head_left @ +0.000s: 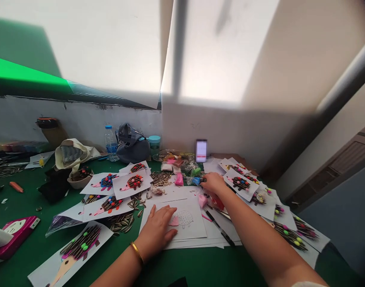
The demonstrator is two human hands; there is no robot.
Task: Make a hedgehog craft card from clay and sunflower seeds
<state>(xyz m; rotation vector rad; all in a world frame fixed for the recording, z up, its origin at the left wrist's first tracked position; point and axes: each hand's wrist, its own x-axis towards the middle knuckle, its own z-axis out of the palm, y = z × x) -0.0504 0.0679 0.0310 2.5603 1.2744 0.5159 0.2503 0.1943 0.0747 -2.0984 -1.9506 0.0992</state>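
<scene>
My left hand (157,228), with a gold bangle on the wrist, lies flat on a sheet of white paper (197,229), fingers spread. Beside its fingertips the sheet bears a dotted hedgehog drawing (184,219), its face part covered in flattened pink clay (174,221). Farther off, my right hand (214,183) reaches in among the small clay packets. Its curled fingertips are closed at the edge of a bag of blue clay (196,180); the exact grip is partly hidden. Close by are pink clay (179,179) and green clay (196,172).
Finished hedgehog cards (132,183) overlap on the left, and more cards (240,183) pile up on the right. Striped sunflower seeds (122,224) are scattered between. A black pen (220,228) lies by my right forearm. A phone (201,150) and a water bottle (111,145) stand at the back.
</scene>
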